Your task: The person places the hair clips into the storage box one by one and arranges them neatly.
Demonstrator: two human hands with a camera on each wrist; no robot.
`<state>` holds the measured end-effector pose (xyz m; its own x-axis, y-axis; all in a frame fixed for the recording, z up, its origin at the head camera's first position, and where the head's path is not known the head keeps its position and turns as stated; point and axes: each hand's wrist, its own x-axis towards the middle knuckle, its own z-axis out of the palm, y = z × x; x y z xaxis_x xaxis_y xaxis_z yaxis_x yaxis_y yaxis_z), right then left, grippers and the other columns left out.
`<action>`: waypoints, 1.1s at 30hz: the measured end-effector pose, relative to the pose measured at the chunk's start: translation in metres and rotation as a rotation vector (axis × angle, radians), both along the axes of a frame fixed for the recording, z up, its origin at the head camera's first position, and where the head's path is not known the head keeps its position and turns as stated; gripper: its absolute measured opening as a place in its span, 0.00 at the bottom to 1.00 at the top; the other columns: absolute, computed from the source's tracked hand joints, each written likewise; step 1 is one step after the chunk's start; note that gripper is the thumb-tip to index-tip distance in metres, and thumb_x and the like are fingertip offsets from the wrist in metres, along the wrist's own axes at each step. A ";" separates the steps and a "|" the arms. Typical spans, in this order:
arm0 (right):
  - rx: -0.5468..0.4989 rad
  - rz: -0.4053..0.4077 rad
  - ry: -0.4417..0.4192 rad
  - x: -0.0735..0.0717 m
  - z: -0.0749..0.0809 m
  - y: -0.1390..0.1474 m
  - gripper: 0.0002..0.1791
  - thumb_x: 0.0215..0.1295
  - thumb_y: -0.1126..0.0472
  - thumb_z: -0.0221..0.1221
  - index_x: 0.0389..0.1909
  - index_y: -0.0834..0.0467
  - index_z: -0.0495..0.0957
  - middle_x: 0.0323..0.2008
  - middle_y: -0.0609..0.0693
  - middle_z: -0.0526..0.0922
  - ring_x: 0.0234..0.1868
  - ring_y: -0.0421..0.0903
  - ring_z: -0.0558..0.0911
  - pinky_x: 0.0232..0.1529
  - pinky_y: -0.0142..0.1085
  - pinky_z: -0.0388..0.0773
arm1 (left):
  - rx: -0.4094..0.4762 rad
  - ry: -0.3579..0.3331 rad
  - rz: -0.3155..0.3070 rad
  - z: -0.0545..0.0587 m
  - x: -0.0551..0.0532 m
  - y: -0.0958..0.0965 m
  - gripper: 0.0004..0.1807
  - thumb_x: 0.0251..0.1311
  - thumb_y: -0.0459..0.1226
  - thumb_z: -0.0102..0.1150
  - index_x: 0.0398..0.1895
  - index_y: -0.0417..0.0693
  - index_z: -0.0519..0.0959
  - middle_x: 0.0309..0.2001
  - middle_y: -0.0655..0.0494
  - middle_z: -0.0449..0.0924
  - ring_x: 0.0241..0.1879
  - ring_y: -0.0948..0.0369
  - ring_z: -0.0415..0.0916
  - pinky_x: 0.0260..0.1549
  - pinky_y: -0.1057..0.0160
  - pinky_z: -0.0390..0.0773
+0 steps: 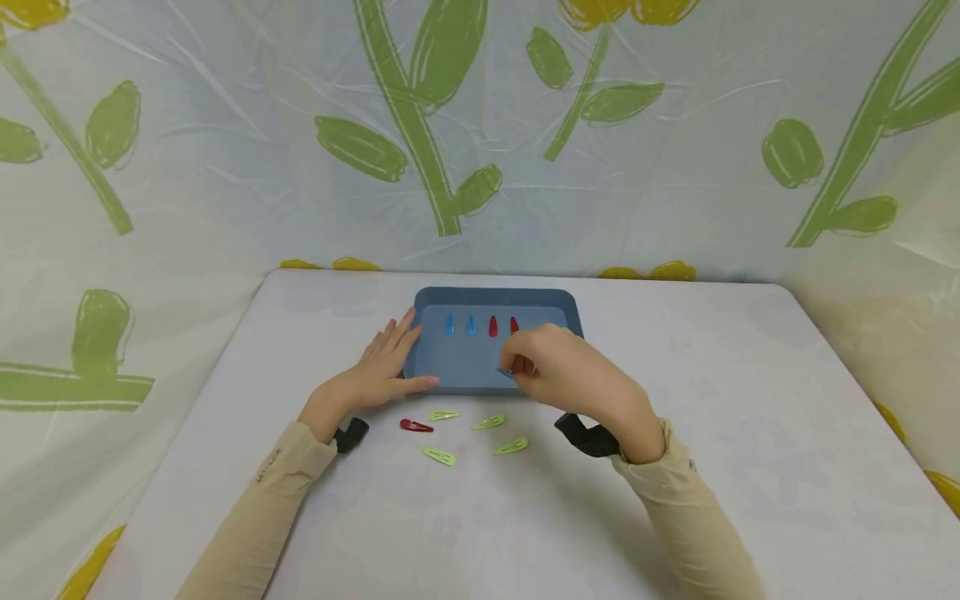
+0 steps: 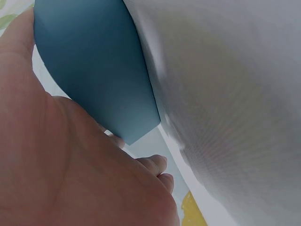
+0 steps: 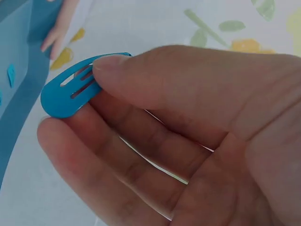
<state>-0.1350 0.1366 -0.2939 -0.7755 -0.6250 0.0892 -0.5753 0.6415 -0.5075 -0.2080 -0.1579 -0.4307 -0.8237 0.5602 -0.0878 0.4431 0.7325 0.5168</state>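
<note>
Between thumb and fingers my right hand (image 1: 573, 367) pinches a blue snap hair clip (image 3: 68, 96), held over the near right part of a blue tray (image 1: 465, 379). In the tray's upper half lie two blue hair clips (image 1: 461, 325) and two red hair clips (image 1: 492, 326) in a row; the right hand partly covers the rightmost red one. My left hand (image 1: 378, 367), fingers spread, rests against the tray's left edge, its thumb along the near rim. The left wrist view shows the tray's outer wall (image 2: 94, 66) beside the palm.
On the white table (image 1: 750, 400), in front of the tray, lie one red hair clip (image 1: 416, 426) and several light green hair clips (image 1: 488, 422). A curtain with a leaf and flower print (image 1: 262, 167) hangs behind the table and along its sides.
</note>
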 end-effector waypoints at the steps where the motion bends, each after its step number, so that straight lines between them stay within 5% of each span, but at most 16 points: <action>1: -0.018 0.003 0.002 -0.002 0.001 0.001 0.13 0.57 0.78 0.56 0.31 0.58 0.84 0.28 0.46 0.82 0.30 0.39 0.78 0.34 0.34 0.78 | 0.000 0.000 0.000 0.000 0.000 0.000 0.56 0.63 0.64 0.54 0.79 0.37 0.43 0.79 0.50 0.22 0.76 0.38 0.25 0.70 0.37 0.32; 9: -0.145 0.000 -0.028 -0.028 -0.002 0.013 0.10 0.58 0.76 0.62 0.33 0.59 0.84 0.31 0.50 0.85 0.33 0.42 0.81 0.37 0.38 0.80 | -0.006 -0.001 0.004 -0.002 -0.001 0.000 0.56 0.63 0.64 0.55 0.79 0.38 0.43 0.79 0.50 0.22 0.76 0.38 0.25 0.71 0.38 0.33; 20: -0.282 -0.175 -0.113 -0.062 -0.015 0.032 0.05 0.63 0.71 0.64 0.39 0.62 0.84 0.36 0.51 0.85 0.39 0.47 0.82 0.42 0.43 0.79 | -0.009 -0.010 0.005 -0.002 -0.001 0.000 0.57 0.63 0.65 0.54 0.79 0.39 0.42 0.79 0.52 0.20 0.76 0.39 0.24 0.71 0.38 0.31; 28: -0.474 -0.348 -0.188 -0.081 -0.029 0.042 0.09 0.64 0.67 0.65 0.44 0.63 0.83 0.39 0.57 0.85 0.37 0.49 0.85 0.43 0.43 0.81 | 0.004 -0.011 0.002 -0.003 -0.001 0.000 0.57 0.63 0.65 0.55 0.79 0.39 0.42 0.79 0.50 0.21 0.76 0.39 0.25 0.71 0.37 0.31; 33: -0.633 -0.388 -0.222 -0.091 -0.042 0.047 0.11 0.65 0.67 0.65 0.46 0.65 0.83 0.39 0.56 0.85 0.36 0.48 0.85 0.46 0.43 0.82 | -0.006 -0.012 0.009 -0.002 0.000 0.000 0.56 0.64 0.64 0.54 0.80 0.40 0.42 0.79 0.53 0.19 0.76 0.40 0.25 0.71 0.40 0.31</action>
